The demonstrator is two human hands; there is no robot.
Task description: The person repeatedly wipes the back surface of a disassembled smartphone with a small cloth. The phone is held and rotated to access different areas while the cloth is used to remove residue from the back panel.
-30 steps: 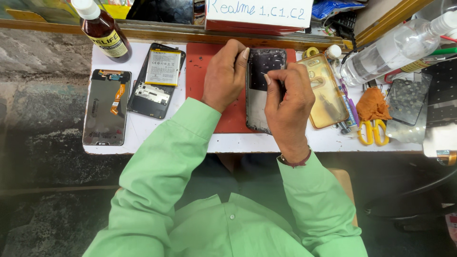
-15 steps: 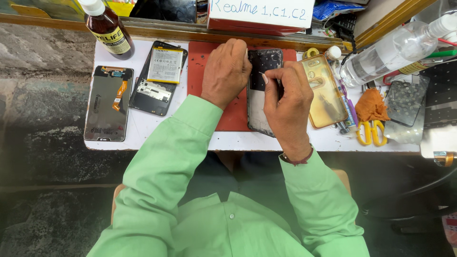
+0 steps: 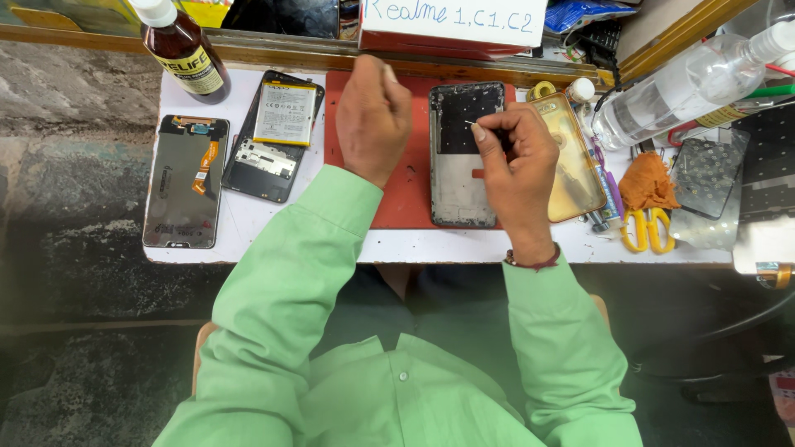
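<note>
On the red mat (image 3: pixel 410 203), the right hand (image 3: pixel 517 161) pinches a tiny bit over the phone frame (image 3: pixel 464 157) lying there, while the left hand (image 3: pixel 373 116) rests fisted, seemingly empty, beside the frame.

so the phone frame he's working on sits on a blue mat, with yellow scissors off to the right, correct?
Not quite: the mat is red, not blue, as the head view shows. The phone frame does lie on it under the right hand, and the yellow scissors are off to the right.
</note>
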